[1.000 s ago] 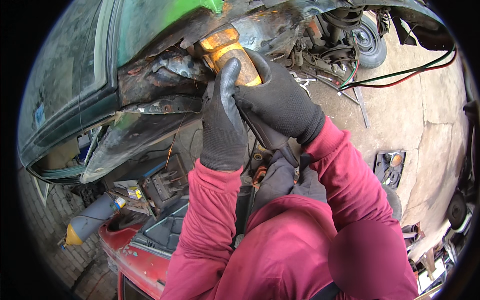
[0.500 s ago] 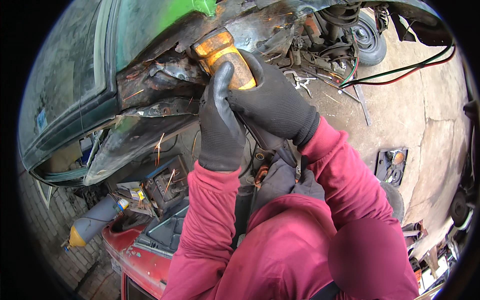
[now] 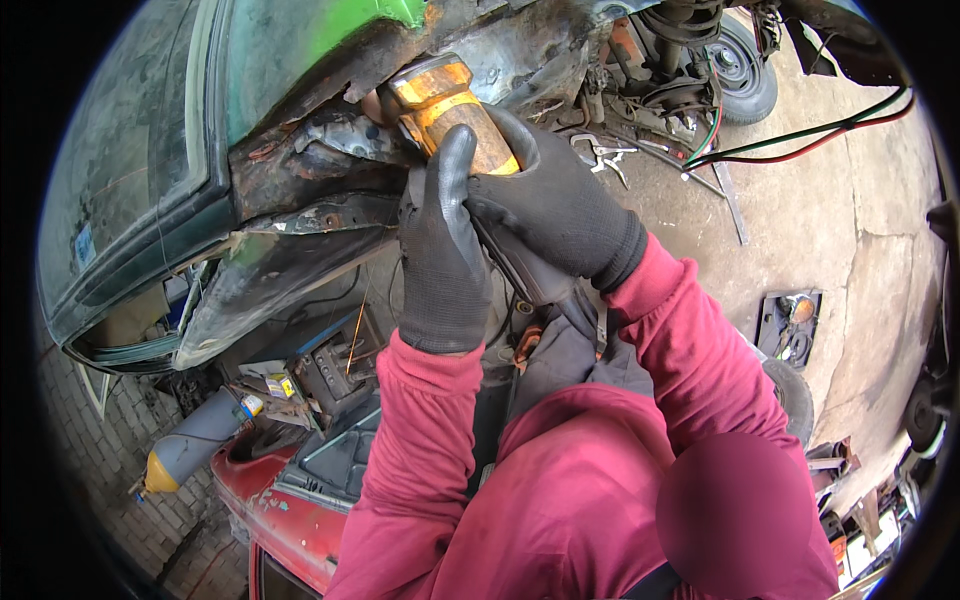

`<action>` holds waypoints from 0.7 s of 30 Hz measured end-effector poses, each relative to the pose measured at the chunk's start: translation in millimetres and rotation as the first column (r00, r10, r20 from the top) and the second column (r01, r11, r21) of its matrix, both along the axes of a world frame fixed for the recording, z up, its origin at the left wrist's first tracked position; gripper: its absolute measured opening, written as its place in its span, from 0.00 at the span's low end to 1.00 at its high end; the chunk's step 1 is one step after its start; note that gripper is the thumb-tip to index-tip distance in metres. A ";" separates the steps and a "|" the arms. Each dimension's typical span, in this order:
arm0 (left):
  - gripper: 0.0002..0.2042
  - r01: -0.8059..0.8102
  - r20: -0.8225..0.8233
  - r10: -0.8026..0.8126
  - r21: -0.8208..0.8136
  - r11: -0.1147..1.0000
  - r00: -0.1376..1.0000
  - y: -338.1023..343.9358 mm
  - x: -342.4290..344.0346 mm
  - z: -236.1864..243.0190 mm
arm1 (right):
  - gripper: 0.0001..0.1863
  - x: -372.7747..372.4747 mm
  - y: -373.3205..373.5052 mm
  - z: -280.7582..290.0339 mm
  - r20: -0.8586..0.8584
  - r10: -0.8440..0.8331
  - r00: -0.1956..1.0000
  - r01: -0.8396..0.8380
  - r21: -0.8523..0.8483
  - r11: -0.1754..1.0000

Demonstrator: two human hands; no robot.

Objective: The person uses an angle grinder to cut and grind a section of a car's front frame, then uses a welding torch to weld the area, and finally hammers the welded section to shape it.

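Both my hands wear dark gloves and grip a scuffed yellow-and-black power tool [image 3: 464,128], which looks like an angle grinder. My left hand [image 3: 440,250] is wrapped against its left side, thumb upward along the casing; my right hand [image 3: 555,205] closes round its body and dark handle from the right. The tool's head is against or very near rusty, torn body metal [image 3: 310,160] on a car with green paint [image 3: 345,22] and a dark window frame. The working edge is mostly hidden behind the head. A few thin orange spark streaks show below the panel.
A grey-yellow gas cylinder [image 3: 195,445], a metal machine [image 3: 340,360] and a red car body [image 3: 285,520] are at lower left. At right are exposed suspension parts [image 3: 670,95], a wheel [image 3: 742,78], red and green hoses [image 3: 800,140], locking pliers [image 3: 605,160] and a tray [image 3: 785,330] on concrete.
My hands and the tool have shifted very slightly while keeping their grip. The sparks, brighter and more numerous half a second ago, are now fewer.
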State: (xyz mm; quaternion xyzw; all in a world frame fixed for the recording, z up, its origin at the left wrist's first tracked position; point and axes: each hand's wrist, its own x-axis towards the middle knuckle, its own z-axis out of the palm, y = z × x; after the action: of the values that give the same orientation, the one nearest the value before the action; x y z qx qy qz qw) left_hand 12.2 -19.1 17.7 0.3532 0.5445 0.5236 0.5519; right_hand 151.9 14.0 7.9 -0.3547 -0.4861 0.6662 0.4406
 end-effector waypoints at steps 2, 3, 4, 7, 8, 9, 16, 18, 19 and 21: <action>0.20 -0.051 0.176 0.053 -0.013 0.999 0.983 2.0 2.0 0.2 | 0.33 -1.7 0.8 0.7 -0.010 -0.017 1.000 0.017 0.028 0.999; 0.21 -0.050 0.228 0.041 0.033 0.998 0.973 0.7 3.3 0.6 | 0.35 -2.2 2.3 0.6 0.055 -0.023 0.998 0.020 0.043 0.999; 0.22 -0.031 0.201 0.016 0.071 0.997 0.980 1.1 3.3 0.5 | 0.37 -3.2 3.6 0.4 0.119 -0.029 0.993 0.022 0.059 0.998; 0.23 -0.066 0.466 0.074 -0.033 0.997 0.882 10.6 0.7 -3.7 | 0.39 -10.3 6.7 -0.6 0.275 -0.079 0.958 0.057 0.086 0.995; 0.24 -0.072 0.532 0.095 -0.063 0.995 0.841 13.4 0.1 -6.4 | 0.39 -11.7 6.9 -0.9 0.347 -0.102 0.932 0.074 0.092 0.993; 0.23 -0.064 0.559 0.101 -0.086 0.994 0.823 13.1 -0.7 -8.5 | 0.39 -12.6 7.0 -1.0 0.354 -0.129 0.926 0.090 0.124 0.988; 0.24 0.016 -0.012 -0.015 0.155 0.988 1.000 5.1 -0.4 -23.0 | 0.37 -1.7 7.5 2.0 0.244 -0.032 0.969 0.019 0.056 0.998; 0.24 -0.001 0.080 -0.009 0.135 0.991 0.997 7.9 -1.3 -22.7 | 0.35 -3.2 10.0 3.2 0.219 -0.054 0.974 0.036 0.086 0.996; 0.23 -0.029 0.236 -0.002 0.126 0.992 0.972 9.5 -1.0 -22.0 | 0.35 -5.6 12.6 3.5 0.240 -0.090 0.967 0.062 0.121 0.991; 0.23 -0.066 0.400 0.035 0.064 0.996 0.916 14.7 -1.2 -19.3 | 0.37 -5.9 16.7 3.9 0.277 -0.100 0.956 0.060 0.149 0.987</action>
State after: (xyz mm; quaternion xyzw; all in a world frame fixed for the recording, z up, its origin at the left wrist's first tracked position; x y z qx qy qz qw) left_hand 11.1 -4.5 -1.7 0.2457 0.4093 0.6189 0.6238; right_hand 145.9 30.7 11.8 -0.4344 -0.5744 0.5547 0.4168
